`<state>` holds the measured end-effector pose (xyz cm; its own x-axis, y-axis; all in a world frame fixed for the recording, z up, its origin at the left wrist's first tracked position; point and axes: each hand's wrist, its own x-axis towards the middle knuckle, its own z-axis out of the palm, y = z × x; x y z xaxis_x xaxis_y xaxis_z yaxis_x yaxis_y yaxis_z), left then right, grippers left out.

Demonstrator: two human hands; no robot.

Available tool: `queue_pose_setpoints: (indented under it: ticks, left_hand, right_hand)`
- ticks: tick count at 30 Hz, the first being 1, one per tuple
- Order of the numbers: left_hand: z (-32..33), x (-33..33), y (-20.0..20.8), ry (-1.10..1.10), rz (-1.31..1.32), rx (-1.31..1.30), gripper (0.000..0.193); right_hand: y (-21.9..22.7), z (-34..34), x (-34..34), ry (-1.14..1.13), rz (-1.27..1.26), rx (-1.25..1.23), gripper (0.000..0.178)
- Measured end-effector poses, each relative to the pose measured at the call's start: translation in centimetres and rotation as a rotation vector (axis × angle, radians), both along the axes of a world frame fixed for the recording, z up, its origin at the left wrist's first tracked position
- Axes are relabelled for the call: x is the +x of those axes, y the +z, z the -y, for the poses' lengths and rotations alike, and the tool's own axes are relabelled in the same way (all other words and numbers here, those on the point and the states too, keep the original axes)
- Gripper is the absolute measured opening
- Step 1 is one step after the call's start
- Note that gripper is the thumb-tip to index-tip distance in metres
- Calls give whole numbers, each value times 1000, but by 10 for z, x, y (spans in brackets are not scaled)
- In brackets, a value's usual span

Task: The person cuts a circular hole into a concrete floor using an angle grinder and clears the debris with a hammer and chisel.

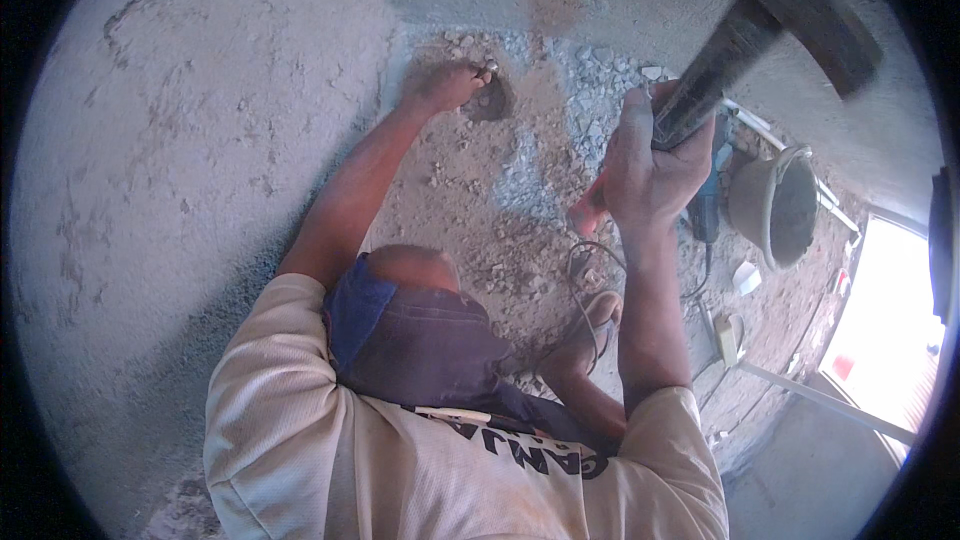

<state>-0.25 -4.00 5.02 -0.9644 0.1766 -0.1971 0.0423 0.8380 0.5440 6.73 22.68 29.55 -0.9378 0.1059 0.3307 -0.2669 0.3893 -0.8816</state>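
Note:
My right hand (655, 165) is raised, its fingers wrapped round the handle of a hammer (800, 5). The dark hammer head hangs in the air at the upper right, close to the camera. Down in the corner between two walls, my left hand (447, 87) is closed round a chisel (489, 67), of which only the round metal end shows above the fist. Its tip is hidden. Beside that fist is a dark hole (489, 102) in the dirt floor, with loose soil and pale rubble (590, 90) around it.
A grey bucket (752, 208) stands by the right wall, near white pipes (835, 202). Next to it lies a blue power tool (706, 210) with a dark cord. A red object (588, 210) is partly hidden by my right hand. An extension socket (728, 337) lies nearer the bright doorway (885, 290).

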Motion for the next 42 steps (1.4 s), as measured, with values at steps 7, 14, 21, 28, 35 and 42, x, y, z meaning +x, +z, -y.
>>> queue_pose_setpoints:
  ticks: [7, 14, 21, 28, 35, 42]
  left_hand:
    - [-4, -6, -2, -62, 23, 23, 29]
    - [-3, -3, -12, 1, 12, 53, 34]
    - [20, -6, -41, -99, -141, 122, 28]
    - [-1, -39, -6, 42, 18, 89, 23]
    - [6, 0, -14, -60, -132, 179, 17]
    - [-1, -5, -3, -90, -90, 138, 28]
  right_hand:
    - [-124, 19, 29, 160, 571, 456, 31]
    - [-14, 3, -1, 188, 287, 202, 21]
    - [-9, 28, 5, -44, 26, -193, 21]
    - [-120, 13, 13, 127, 479, 430, 31]
    - [27, -7, -15, 39, 27, 38, 16]
    - [-73, 29, 18, -64, 46, 45, 23]
